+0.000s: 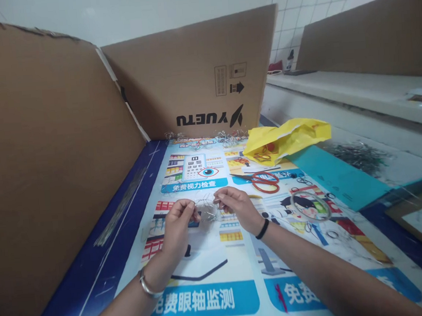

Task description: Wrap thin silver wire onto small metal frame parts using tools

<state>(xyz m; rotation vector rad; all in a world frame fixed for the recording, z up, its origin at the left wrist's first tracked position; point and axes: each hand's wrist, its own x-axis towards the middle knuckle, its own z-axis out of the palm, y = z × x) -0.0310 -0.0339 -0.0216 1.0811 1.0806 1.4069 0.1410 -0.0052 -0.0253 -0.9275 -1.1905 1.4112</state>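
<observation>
Thin silvery wire (pixel 208 211) spans the gap between my two hands, over the printed sheet. My left hand (pixel 181 218), with a silver bangle at its wrist, pinches the wire's left side. On the right side, my right hand (pixel 235 204), with a black band at the wrist, pinches the wire between thumb and forefinger. The wire's exact shape is too fine to tell. Red-handled scissors (pixel 266 182) lie just beyond my right hand, blades pointing left. A coil of pale wire (pixel 326 207) rests to the right of it.
Cardboard panels (pixel 194 81) stand at the back and left. A yellow bag (pixel 290 139) lies at the back right, near a turquoise sheet (pixel 340 177) and a heap of wire pieces (pixel 359 158). Straight wires (pixel 123 206) lie along the left. Wire tangles (pixel 227 137) sit by the back panel.
</observation>
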